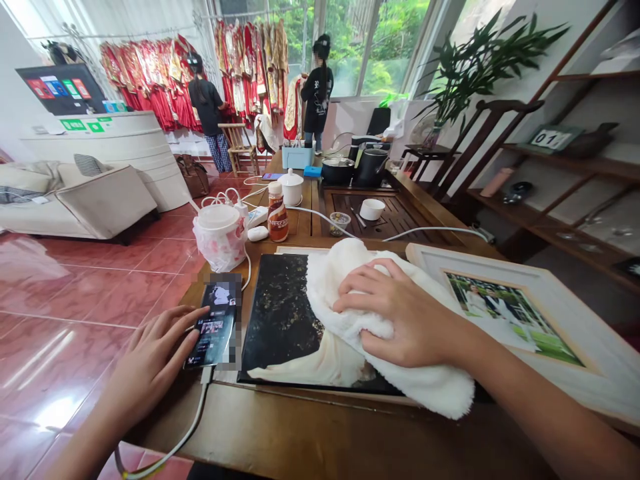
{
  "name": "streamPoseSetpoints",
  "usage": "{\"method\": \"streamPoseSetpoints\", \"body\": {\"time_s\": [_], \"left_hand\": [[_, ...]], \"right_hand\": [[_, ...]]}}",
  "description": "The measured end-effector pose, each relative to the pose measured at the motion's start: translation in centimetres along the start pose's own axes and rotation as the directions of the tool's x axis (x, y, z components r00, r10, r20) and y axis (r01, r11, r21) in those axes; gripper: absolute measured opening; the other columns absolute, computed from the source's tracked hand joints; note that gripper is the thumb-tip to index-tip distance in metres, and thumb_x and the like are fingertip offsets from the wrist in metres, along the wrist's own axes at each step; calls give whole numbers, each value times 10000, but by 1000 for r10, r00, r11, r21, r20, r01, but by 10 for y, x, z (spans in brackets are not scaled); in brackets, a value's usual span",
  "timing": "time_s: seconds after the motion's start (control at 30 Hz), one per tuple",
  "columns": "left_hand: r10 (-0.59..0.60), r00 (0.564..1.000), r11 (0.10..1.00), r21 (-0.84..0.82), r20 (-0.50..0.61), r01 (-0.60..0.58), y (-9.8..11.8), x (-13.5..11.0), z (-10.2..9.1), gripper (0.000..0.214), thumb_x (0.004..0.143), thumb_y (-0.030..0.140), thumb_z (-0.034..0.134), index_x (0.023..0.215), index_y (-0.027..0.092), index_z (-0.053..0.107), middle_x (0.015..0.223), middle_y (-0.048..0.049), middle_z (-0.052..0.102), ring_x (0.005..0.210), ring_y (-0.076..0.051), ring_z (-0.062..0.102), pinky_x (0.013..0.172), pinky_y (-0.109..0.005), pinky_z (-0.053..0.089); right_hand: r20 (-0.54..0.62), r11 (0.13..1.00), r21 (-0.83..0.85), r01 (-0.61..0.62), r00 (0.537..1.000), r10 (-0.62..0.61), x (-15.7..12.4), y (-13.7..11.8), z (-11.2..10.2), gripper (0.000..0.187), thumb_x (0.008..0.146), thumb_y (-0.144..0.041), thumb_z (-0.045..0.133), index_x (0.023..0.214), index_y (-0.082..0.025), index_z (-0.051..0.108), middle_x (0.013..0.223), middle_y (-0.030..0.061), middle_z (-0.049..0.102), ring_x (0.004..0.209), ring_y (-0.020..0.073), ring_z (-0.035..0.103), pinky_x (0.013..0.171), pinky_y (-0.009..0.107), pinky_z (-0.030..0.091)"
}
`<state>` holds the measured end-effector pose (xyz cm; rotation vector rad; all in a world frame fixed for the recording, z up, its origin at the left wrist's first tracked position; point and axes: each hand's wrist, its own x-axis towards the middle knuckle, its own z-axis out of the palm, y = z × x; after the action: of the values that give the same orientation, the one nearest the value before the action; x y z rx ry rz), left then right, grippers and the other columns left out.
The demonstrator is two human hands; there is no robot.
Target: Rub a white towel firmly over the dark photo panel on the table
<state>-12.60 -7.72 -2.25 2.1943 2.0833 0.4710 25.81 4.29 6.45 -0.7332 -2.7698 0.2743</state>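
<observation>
**Both grips open, nothing clasped**

White fluffy terry towel (420, 387) sits bunched on the right half of a glossy black photo panel (280, 313), lower centre of frame. Right hand (415, 313) lies flat on top of the towel, fingers spread, grip open and pressing down, not closed around it. Panel lies flat on a brown wooden bench (320, 427); its left half is uncovered, with gold flecks and a pale gown-like shape along the lower edge.

Left hand (150, 360), also open, has its fingertips at the edge of a black smartphone (215, 323) lying beside the panel, a white charging cable (173, 443) trailing off the bench edge.

Right of the panel: a pale wooden frame (560, 333) holding an outdoor couple photo, cut off by the frame edge.

Done vs left: can't tell. No wet patch or wiped area is readable, and the panel under the towel is hidden. Phone screen is partly pixelated.

Upper left, two people work at a rack of red garments (155, 83).
</observation>
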Motion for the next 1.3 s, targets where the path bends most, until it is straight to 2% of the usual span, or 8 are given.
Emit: {"method": "streamPoseSetpoints", "body": {"time_s": [0.1, 0.2, 0.47, 0.67, 0.9, 1.1, 1.3], "left_hand": [[-11, 999, 1000, 13, 32, 10, 1, 0, 3, 419, 1012, 477, 319, 1417, 421, 414, 1390, -4, 478, 1294, -250, 472, 1071, -460, 376], [-35, 999, 999, -5, 23, 35, 1, -1, 4, 439, 1016, 473, 301, 1448, 412, 353, 1393, -11, 476, 1274, -248, 486, 1067, -467, 377], [-44, 999, 999, -13, 23, 44, 1, -2, 3, 429, 1010, 491, 292, 1416, 387, 382, 1373, -13, 511, 1249, -264, 505, 1056, -497, 369], [0, 1000, 1000, -1, 13, 0, 2, -2, 5, 425, 1006, 478, 330, 1416, 398, 409, 1391, -10, 491, 1266, -263, 500, 1053, -468, 382], [-49, 999, 999, 10, -1, 49, 3, -1, 6, 440, 998, 492, 322, 1397, 344, 434, 1365, -17, 544, 1240, -260, 531, 1054, -475, 387], [-30, 999, 994, -106, 21, 32, 1, -4, 3, 402, 1008, 471, 347, 1387, 364, 431, 1396, -4, 510, 1278, -239, 511, 1078, -431, 398], [9, 1000, 989, -149, 25, -5, -3, -4, 3, 362, 1005, 457, 385, 1330, 368, 518, 1376, 0, 509, 1286, -239, 508, 1086, -398, 411]], "right_hand": [[-1, 1000, -6, 7, 1000, -7, 0, 0, 0, 336, 694, -194, 600, 1013, -281, 661, 1061, 26, 661, 1000, 244, 556, 965, 495, 245], [-3, 1000, -4, 4, 1000, -4, 0, 0, 0, 336, 696, -196, 598, 1015, -281, 661, 1059, 27, 662, 996, 244, 556, 966, 497, 248], [-3, 1000, -1, 2, 1000, -2, -1, 1, 0, 335, 688, -193, 595, 1005, -281, 659, 1046, 25, 661, 984, 240, 558, 975, 498, 242], [-10, 1000, -6, 3, 1000, -3, -1, 1, 0, 336, 691, -196, 595, 1008, -283, 661, 1052, 27, 662, 991, 246, 562, 983, 502, 240], [-10, 1000, -8, 8, 1000, -8, -1, 1, 0, 331, 697, -201, 600, 1012, -278, 665, 1050, 38, 668, 985, 255, 564, 976, 511, 250], [-8, 1000, -13, -3, 1000, 3, -1, 0, 0, 336, 696, -195, 594, 1014, -282, 662, 1054, 26, 662, 990, 244, 560, 981, 504, 244], [-8, 1000, -7, -4, 1000, 4, -1, -1, 0, 321, 697, -197, 594, 1001, -277, 659, 1036, 23, 659, 980, 237, 559, 979, 494, 241]]}}
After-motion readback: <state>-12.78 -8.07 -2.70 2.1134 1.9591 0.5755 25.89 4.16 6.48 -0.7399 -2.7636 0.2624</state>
